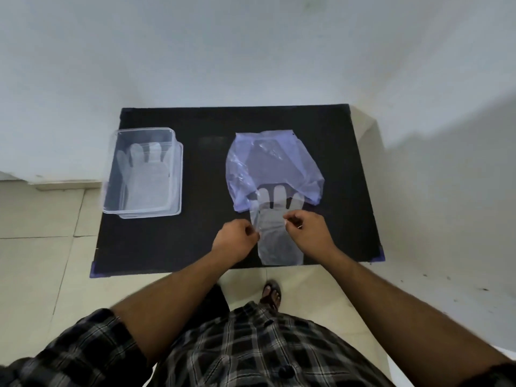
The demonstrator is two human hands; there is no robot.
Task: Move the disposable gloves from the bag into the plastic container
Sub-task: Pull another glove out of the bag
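Two hands pinch one glove point(279, 236) by its side edges, probably so the thin film slides flat out of the bag point(268, 166); its fingers are inside the bag mouth, cuff toward the person. Left hand point(236, 238) and right hand point(305, 229) are knuckles-up, fingertips clamped on film. Plastic container point(173, 174), left of the bag, already holds gloves.

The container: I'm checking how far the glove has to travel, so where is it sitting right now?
In the head view the container sits on the left side of the black mat, left of the bag, with a glove already inside.
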